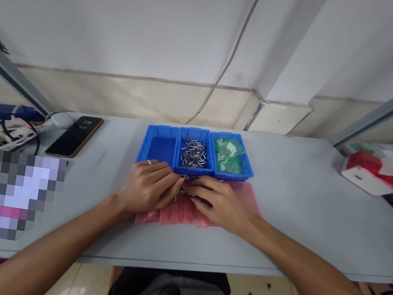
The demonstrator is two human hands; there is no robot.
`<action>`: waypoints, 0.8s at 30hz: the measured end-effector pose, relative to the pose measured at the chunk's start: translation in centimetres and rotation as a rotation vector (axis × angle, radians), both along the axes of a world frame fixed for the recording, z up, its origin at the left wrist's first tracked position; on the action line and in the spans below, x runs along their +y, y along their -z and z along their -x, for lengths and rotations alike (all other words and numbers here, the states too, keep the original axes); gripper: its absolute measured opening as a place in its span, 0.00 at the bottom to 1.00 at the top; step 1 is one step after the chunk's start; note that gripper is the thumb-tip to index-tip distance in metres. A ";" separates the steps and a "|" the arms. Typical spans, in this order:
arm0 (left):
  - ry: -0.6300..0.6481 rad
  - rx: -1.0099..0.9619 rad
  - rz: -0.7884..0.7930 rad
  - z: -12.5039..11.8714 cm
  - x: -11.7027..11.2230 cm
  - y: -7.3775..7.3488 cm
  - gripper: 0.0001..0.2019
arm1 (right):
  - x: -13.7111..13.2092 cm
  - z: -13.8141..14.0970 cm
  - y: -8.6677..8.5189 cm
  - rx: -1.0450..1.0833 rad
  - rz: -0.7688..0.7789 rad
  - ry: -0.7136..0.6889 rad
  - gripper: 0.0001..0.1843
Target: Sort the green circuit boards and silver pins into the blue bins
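Small metal pins (186, 193) lie in a pile on pink plastic bags (175, 215), in the gap between my two hands. My left hand (152, 185) is closed at the left side of the pile, its fingers curled down and its fingertips hidden. From the right, my right hand (221, 201) has bent fingers pressed around some of the pins. Just behind the hands stand three joined blue bins. The left bin (161, 149) shows a bare floor, the middle bin (193, 170) holds many loose metal pins, and the right bin (234, 176) holds green-tinted plastic bags with small white pieces.
A phone (75, 136) lies on the grey table (292, 196) at left, near a power strip (2, 138) with cables. A blurred-out patch covers the front left. At right sits a red and white box (371, 176). Metal posts rise on both sides, before a wall.
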State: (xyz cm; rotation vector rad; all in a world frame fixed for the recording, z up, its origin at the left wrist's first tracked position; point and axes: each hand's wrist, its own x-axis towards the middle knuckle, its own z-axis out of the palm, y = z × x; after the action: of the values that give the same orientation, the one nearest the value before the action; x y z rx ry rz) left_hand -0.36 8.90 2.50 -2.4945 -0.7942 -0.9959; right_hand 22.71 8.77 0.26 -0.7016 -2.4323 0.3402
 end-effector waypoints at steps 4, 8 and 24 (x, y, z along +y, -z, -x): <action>0.001 0.002 -0.001 0.0 0.0 0.1 0.12 | -0.1 0.1 -0.5 0.066 0.051 0.017 0.14; -0.001 0.010 0.003 0.1 0.2 0.2 0.12 | 0.0 0.0 -0.9 0.151 0.016 0.058 0.15; 0.033 0.079 0.038 -0.3 0.1 0.1 0.03 | -0.7 0.0 -3.1 0.430 0.052 0.134 0.10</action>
State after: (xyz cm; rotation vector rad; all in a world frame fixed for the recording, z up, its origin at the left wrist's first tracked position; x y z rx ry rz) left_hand -0.07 8.99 2.36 -2.5699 -0.7577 -0.8948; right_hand 22.74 8.11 3.32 -0.7254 -1.9675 0.4507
